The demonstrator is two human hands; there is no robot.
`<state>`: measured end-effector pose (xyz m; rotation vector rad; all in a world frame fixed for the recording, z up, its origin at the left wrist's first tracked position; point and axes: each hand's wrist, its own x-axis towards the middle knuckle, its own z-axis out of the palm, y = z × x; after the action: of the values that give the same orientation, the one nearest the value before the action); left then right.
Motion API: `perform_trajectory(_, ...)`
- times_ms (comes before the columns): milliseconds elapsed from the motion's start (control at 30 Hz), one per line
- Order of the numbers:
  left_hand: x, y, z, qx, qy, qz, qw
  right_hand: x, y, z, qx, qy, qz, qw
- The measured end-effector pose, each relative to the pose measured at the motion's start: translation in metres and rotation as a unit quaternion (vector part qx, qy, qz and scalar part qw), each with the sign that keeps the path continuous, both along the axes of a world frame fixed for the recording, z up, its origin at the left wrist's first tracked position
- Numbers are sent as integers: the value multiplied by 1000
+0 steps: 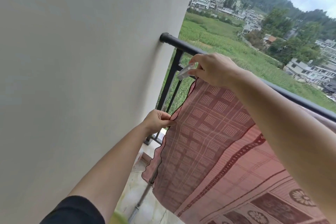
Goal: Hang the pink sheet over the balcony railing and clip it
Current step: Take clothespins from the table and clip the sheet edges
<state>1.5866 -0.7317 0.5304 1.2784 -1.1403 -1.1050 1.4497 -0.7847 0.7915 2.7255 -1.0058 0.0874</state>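
Balcony bounded by a plain white wall [81,78] at left and a dark metal railing [181,43]; green fields [218,40] and hillside houses [309,71] are seen beyond. The pink sheet [209,132] is draped over the railing. Its dark-trimmed side edge is pinched by the left hand [158,121] below the rail. A clear plastic clip [185,72] is gripped by the right hand [214,69] at the sheet's top corner, just beside the rail.

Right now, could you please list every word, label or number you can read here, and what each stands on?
No text can be read.
The pink sheet shows only woven checks and flower patterns, no lettering.
The clear clip in the right hand shows no marking.
The railing is plain.
Any signs on the distant buildings are too small to read.
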Motion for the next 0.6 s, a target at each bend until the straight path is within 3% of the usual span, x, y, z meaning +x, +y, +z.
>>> perform_trajectory(100,-4,-2,12,13,-37,-54,998,-1,-3,1,36,-19,-3,999)
perform_trajectory(233,-19,-4,46,10,62,-143,988,-3,-6,4,89,-42,-7,995)
perform_trajectory(333,-40,-4,59,-55,160,-75,983,0,-6,6,100,-56,-6,993)
perform_trajectory(467,-36,-2,41,-75,191,5,979,1,-12,13,171,-123,-3,978)
perform_trajectory(600,-29,2,42,-82,187,23,979,10,-11,24,241,-157,5,958)
